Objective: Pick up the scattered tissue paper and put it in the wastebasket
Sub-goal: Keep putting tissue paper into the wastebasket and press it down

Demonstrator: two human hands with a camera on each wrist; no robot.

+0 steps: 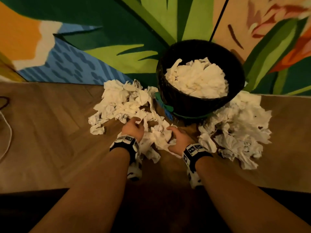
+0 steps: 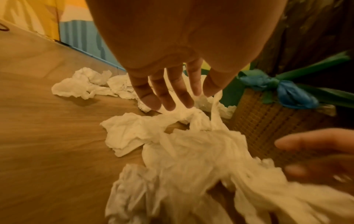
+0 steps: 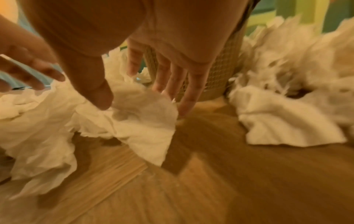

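Observation:
A black woven wastebasket stands against the painted wall, filled with white tissue. Crumpled tissue paper lies on the wooden floor in a pile to its left, a pile to its right, and a heap in front between my hands. My left hand reaches down with spread, straight fingers touching the heap. My right hand is also open; its thumb and fingers rest around a tissue wad beside the basket wall.
A colourful mural wall runs behind the basket. A green and blue bag knot is tied at the basket's side. A cord lies on the floor far left. Bare wooden floor spreads left and toward me.

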